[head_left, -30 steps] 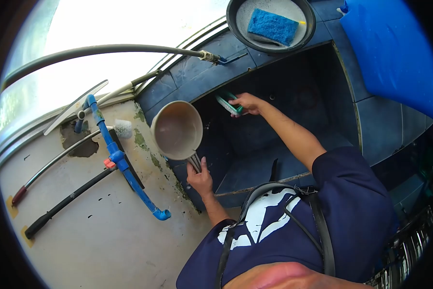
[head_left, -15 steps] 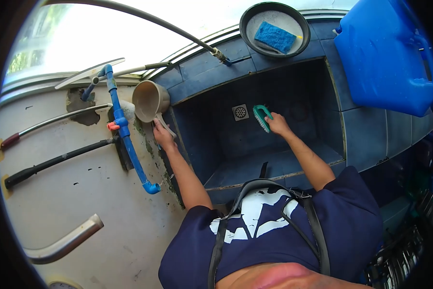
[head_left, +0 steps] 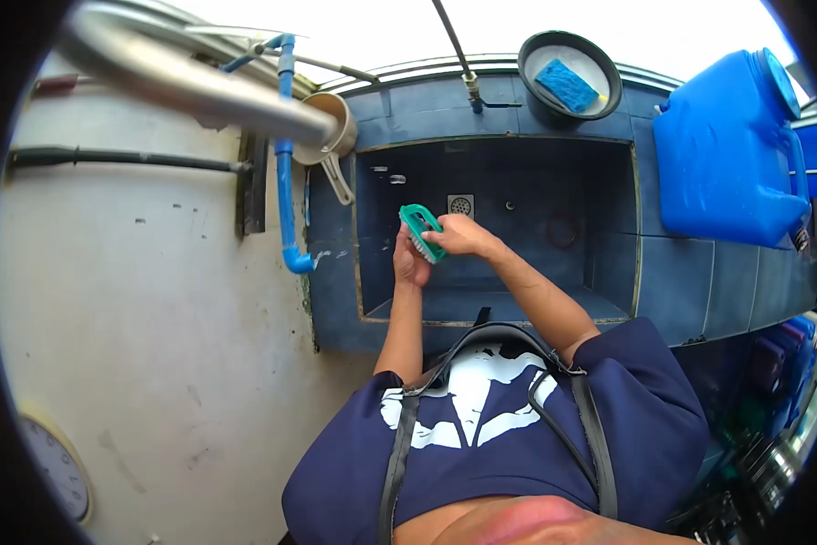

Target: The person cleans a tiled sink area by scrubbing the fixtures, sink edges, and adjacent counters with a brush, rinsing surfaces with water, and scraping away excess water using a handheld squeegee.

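Note:
A green scrub brush (head_left: 415, 218) with white bristles is held over the left part of the dark-tiled sink (head_left: 499, 307). My right hand (head_left: 463, 236) is closed round its handle. My left hand (head_left: 411, 263) is against the bristle side, its fingers curled up along the brush and partly hidden by it. To the left, a beige water dipper (head_left: 339, 141) stands on the tiled ledge with its handle (head_left: 338, 179) pointing toward me; no hand touches it. The round drain (head_left: 461, 205) lies in the sink floor beyond my hands.
A black basin (head_left: 524, 77) with a blue sponge (head_left: 567, 85) sits on the back ledge. At right stands a large blue jug (head_left: 722, 150). A blue pipe (head_left: 287, 200) and a blurred metal tube (head_left: 181, 77) reach in at left, with a tap (head_left: 474, 86) at the back.
My left hand has let go of the dipper, now on the ledge, and moved right to the brush. My right hand has brought the brush left. The view has shifted.

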`<state>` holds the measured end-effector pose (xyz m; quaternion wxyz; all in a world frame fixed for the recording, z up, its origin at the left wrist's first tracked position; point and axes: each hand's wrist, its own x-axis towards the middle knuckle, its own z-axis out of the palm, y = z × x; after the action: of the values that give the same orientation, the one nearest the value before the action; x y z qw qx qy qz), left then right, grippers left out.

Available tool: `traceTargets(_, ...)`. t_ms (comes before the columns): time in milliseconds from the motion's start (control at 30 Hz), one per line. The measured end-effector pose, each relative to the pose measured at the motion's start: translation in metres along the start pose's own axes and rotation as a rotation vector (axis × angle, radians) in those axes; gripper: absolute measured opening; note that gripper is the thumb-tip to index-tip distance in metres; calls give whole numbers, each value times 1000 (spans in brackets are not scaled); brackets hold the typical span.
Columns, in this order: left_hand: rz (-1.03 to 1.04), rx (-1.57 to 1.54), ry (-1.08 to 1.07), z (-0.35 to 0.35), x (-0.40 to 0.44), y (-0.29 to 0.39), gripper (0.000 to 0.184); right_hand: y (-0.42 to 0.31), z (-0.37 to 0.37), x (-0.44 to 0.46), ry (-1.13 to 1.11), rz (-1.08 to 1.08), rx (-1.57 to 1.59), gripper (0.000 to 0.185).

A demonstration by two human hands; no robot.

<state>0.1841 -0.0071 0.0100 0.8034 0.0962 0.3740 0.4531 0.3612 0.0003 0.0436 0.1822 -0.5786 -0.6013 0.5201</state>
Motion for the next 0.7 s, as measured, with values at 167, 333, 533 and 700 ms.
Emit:
traceTargets(167,158,157,-3,-14,-1,1,29,-134,-39,-6,552,-169,-322,72)
traceTargets(333,172,360,173,-34,19,-5,28,-267,-62,41,783,-603,-220,73)
traceTargets(533,352,608,281,-7,2,-1,54,-316,-66,107,622,-420,-620,54)
traceTargets(700,240,539,247,-9,0,9,47,-273,-90,146,512,-1092,-208,34)
